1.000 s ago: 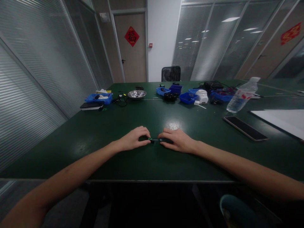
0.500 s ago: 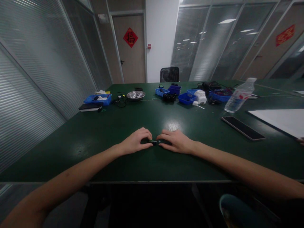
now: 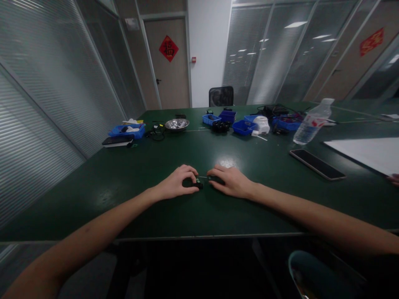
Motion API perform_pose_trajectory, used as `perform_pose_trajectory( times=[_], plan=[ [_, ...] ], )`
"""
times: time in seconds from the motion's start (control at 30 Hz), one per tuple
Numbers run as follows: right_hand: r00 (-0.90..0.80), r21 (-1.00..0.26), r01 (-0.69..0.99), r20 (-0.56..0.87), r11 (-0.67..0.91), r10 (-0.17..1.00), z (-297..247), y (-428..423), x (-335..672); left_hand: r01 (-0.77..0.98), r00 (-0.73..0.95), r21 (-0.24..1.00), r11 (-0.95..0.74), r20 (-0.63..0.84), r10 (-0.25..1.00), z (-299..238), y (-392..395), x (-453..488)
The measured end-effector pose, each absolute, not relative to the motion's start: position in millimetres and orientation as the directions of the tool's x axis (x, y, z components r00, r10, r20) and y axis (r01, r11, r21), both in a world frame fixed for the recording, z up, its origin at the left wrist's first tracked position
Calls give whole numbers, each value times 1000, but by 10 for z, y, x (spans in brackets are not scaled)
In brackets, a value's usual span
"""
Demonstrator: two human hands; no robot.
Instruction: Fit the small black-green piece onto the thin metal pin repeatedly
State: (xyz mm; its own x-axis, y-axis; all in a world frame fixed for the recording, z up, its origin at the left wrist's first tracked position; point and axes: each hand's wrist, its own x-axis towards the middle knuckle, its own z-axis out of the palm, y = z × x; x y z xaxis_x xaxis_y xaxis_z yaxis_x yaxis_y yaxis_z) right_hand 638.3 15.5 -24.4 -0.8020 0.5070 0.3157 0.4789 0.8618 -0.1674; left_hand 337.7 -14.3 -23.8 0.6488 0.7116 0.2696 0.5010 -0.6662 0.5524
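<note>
Both of my hands rest on the dark green table near its front edge. My left hand is curled, its fingertips pinching a small black part. My right hand is curled over another small dark piece, which it mostly hides. A thin light line, perhaps a wire or pin, runs between the two pieces. The hands sit a few centimetres apart.
A phone, a water bottle and a white sheet lie to the right. Blue bins, a metal bowl, cables and a tablet line the far side. A black chair stands behind. Someone's fingertips show at the right edge.
My hands have drawn slightly apart, so a small gap and the thin line between the two pieces now show. The view has shifted a little to the right.
</note>
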Motion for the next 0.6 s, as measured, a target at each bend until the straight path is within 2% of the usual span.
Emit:
perform_pose_trajectory(
  times=[0.2, 0.37, 0.43, 0.53, 0.57, 0.6],
  plan=[
    [-750, -166, 560, 316, 812, 581, -279, 186, 6391, 525, 662, 526, -669, 241, 710, -200, -149, 3336],
    [-722, -170, 603, 298, 779, 624, -297, 190, 6380, 546, 658, 422, -724, 319, 682, 91, -365, 3398],
    [-717, -168, 614, 289, 771, 634, -294, 187, 6373, 471, 756, 397, -788, 278, 592, 218, -662, 3447],
    [-721, -172, 613, 277, 771, 635, -283, 181, 6368, 259, 959, 481, -838, -22, 284, 189, -1301, 3448],
    [-721, -173, 613, 277, 771, 635, -279, 178, 6368, 236, 972, 496, -836, -113, 207, 110, -1523, 3424],
    [-722, -173, 612, 275, 771, 635, -276, 175, 6368, 252, 966, 492, -833, -180, 186, 7, -1727, 3391]
  ],
)
